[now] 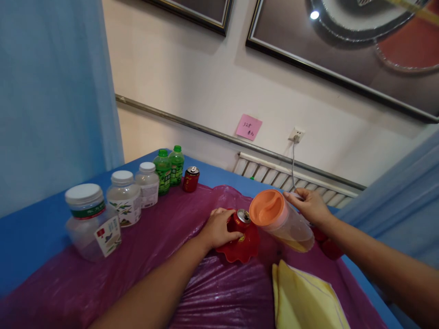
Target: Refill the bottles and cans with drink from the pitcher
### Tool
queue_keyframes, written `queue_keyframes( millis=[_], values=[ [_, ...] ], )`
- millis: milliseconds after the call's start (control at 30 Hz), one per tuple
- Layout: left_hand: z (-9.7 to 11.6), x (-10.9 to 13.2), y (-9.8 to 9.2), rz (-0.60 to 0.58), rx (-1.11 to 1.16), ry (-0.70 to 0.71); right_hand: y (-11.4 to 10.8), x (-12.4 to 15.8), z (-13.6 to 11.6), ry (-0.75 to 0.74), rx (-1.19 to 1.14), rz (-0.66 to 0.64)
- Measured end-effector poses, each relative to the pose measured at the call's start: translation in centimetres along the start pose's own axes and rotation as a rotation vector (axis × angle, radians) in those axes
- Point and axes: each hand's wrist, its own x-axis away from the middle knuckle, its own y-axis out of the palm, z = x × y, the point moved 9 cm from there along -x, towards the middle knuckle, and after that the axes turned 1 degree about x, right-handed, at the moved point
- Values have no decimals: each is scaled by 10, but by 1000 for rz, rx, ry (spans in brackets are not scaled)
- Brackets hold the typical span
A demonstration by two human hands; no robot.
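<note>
My left hand (pixel 219 229) is wrapped round a red drink can (pixel 242 220), which stands upright on a red wavy-edged dish (pixel 236 253). By its handle my right hand (pixel 310 205) grips a clear plastic pitcher (pixel 291 228) with an orange lid (pixel 269 208). The pitcher tilts to the left, its lid close beside the can's top, and some yellowish liquid lies low in it. Whether any liquid is flowing out cannot be made out. Behind the pitcher, partly hidden, are red objects (pixel 331 249).
A purple plastic sheet (pixel 164 237) covers much of the blue table (pixel 20 228). Along the left stand white-lidded jars (pixel 92 224), two green-capped bottles (pixel 163 171) and another red can (pixel 191 179). A folded yellow cloth (pixel 305 297) lies in front. A radiator (pixel 264 171) is behind.
</note>
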Motion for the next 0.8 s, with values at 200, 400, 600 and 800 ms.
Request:
queue_keyframes(
  millis=[200, 400, 600, 800],
  values=[
    [-1, 0, 1, -3, 11, 1, -4, 0, -3, 4, 11, 22],
    [-2, 0, 1, 10, 14, -4, -2, 1, -1, -9, -1, 31],
    [-3, 0, 2, 1, 16, -8, -2, 2, -3, -24, -11, 39],
    [-2, 0, 2, -9, 14, -12, -2, 2, -2, -22, 6, 43]
  ],
)
